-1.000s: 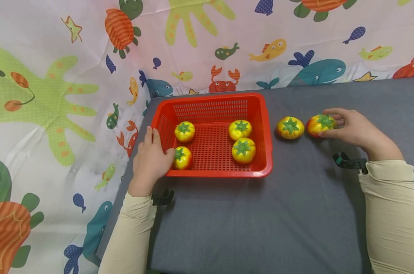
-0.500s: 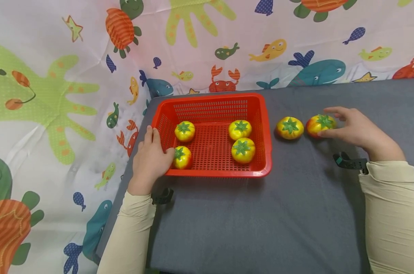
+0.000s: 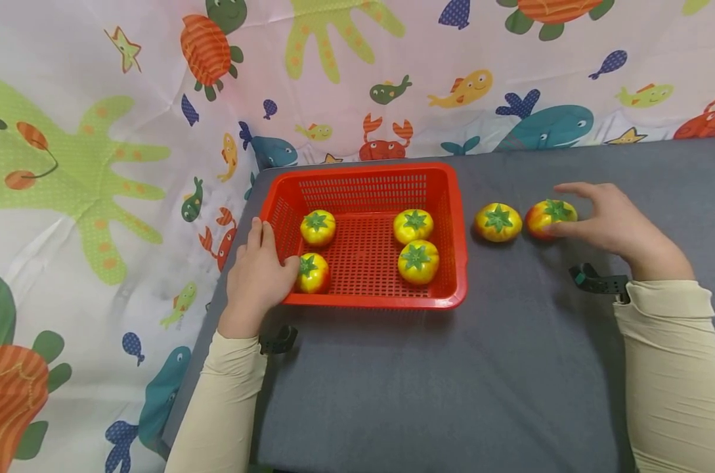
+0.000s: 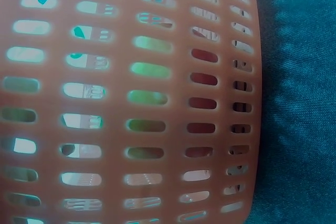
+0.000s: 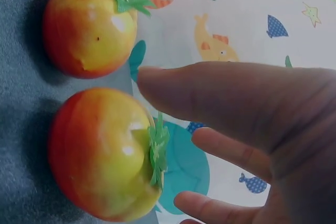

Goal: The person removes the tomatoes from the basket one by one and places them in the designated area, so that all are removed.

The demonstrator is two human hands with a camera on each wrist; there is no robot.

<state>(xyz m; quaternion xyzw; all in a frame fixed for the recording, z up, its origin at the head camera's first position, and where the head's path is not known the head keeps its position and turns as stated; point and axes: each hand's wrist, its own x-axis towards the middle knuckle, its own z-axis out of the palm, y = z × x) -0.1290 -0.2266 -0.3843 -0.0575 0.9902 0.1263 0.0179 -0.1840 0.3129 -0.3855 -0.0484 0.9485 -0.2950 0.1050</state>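
My left hand (image 3: 260,276) holds the left rim of a red plastic basket (image 3: 375,301), thumb over the front left corner. Its slotted wall (image 4: 173,87) fills the left wrist view and hides the fingers. Inside the basket, two yellow toy tomatoes with green star tops are at the left and two at the right. My right hand (image 3: 620,226) is spread beside a red-and-yellow toy tomato (image 3: 551,219) on the table. In the right wrist view its thumb (image 5: 199,87) and fingers stand apart from that tomato (image 5: 107,153). A second toy tomato (image 3: 498,222) lies just left of it.
The table has a grey cloth (image 3: 440,394). A white curtain (image 3: 345,59) printed with sea animals rises behind and along the left side. The basket stands near the table's back left corner.
My right hand has loosened around the right-hand tomato, its fingers spreading away from it. The left hand stays on the basket, and the tomatoes keep their places.
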